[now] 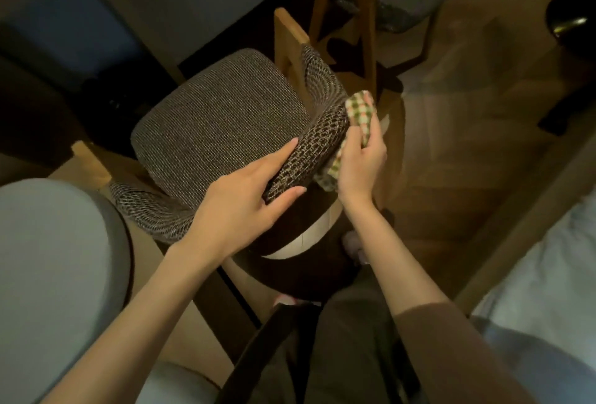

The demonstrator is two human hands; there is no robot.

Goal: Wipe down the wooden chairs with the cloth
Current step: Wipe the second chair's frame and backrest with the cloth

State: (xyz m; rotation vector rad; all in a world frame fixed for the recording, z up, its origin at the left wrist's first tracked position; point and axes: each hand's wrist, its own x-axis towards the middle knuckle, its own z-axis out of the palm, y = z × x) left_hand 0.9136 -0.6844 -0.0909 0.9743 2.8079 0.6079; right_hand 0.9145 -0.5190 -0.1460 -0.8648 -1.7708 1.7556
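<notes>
A wooden chair (pixel 287 39) with a grey-brown woven seat cushion and a curved padded backrest stands in the middle of the view. My left hand (pixel 245 197) grips the padded backrest (pixel 309 155), fingers over its top and thumb on its near side. My right hand (pixel 361 161) holds a green, white and pink checked cloth (pixel 359 110) against the outer side of the backrest. Part of the cloth is tucked behind the backrest and under my palm.
A second wooden chair frame (pixel 361 16) stands behind. A blue upholstered seat (pixel 61 29) is at the upper left, a pale grey cushion (pixel 48 268) at the lower left. White bedding (pixel 548 281) lies at the right, with parquet floor (pixel 477 120) beyond. A dark round object (pixel 571 16) sits at the top right.
</notes>
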